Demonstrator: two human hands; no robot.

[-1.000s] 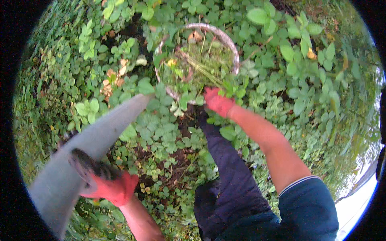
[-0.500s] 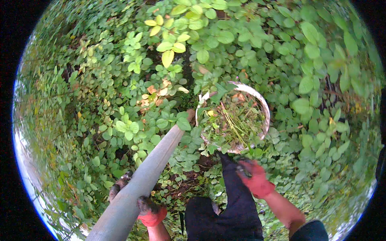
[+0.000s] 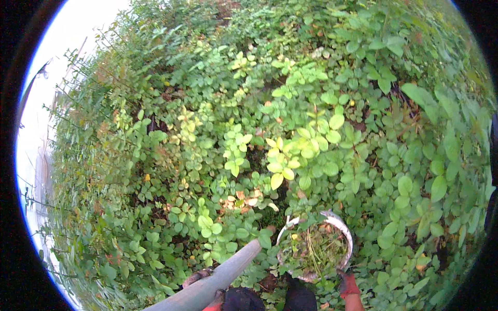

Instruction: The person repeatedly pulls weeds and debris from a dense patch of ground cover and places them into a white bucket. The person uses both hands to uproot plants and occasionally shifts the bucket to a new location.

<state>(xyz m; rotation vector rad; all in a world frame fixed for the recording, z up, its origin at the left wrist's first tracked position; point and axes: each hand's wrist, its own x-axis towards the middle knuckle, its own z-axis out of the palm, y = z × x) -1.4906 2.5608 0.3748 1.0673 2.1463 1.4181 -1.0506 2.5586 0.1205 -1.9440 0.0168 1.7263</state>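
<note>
Holding a grey pipe (image 3: 218,280) and a round basin (image 3: 315,243) over dense green ground cover (image 3: 290,129).

Left hand (image 3: 210,303), red-gloved, sits at the lower edge under the pipe; grip closed around the pipe as far as visible, though mostly cut off by the frame. Pipe runs from lower centre-left up and right, its tip just beside the basin rim. Right hand (image 3: 348,285), also red-gloved, at lower right of centre, touching the basin's near rim; whether that grip is closed cannot be told. Basin at lower centre, partly filled with cut green stems and leaves, overhung by foliage. Judgement: some plant matter collected; basin far from full, and the surrounding growth looks largely undisturbed.
</note>
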